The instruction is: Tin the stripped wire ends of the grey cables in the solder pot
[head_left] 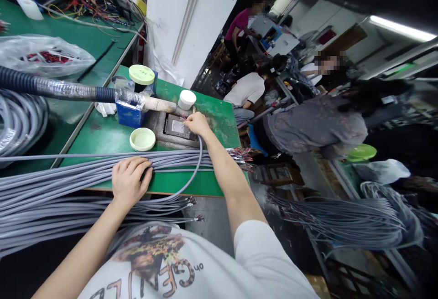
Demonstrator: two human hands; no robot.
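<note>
My right hand [196,123] pinches the end of a grey cable [195,171], which curves back toward the bundle. Thin stripped wires fan out from its fingertips, just above a square pot with shiny silver metal [178,126], seemingly a solder pot. Whether the wires touch the metal I cannot tell. My left hand [132,178] lies over the bundle of grey cables [174,158], fingers extended on top and thumb apart. The bundle's reddish wire ends [242,155] fan out at the table's right edge.
Around the pot are a white round jar [187,100], a pale green open tub [143,139], a pale green lid [141,74] and a ribbed hose [75,91] on a blue box [129,114]. More cables [153,205] hang below the edge. Several people sit or stand at right.
</note>
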